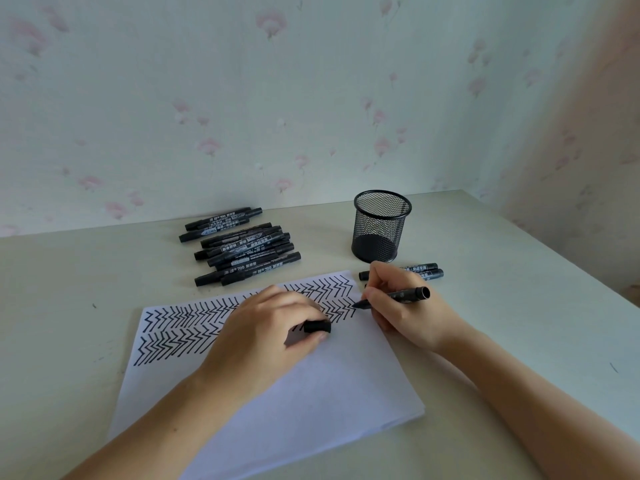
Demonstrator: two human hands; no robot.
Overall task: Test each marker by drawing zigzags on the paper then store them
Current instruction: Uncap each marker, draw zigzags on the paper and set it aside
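Marker (394,297) is pinched in the right hand (401,306), tip on the paper (277,393) at the right end of the second zigzag row, near the paper's far right corner. Long axis runs roughly left-right along the bench (519,306): nib points left, tail end points right toward the right bench edge, slightly raised. Left hand (266,337) rests on the paper, fingers curled round the cap (317,326), and covers the middle of the zigzag rows.

Untested pile of markers (239,247) lies near the far edge; two markers (426,270) lie just behind the right hand, beside the mesh cup (381,226), which looks empty.

Risks, my read:
- nib sits at the paper's right edge, so an overshoot would ink the bench
- paper is held only by the left hand; lifting it mid-stroke could let the sheet skid
- fresh ink under the left palm may smear
- uncapped storage if the cap isn't pushed home before it goes in the cup
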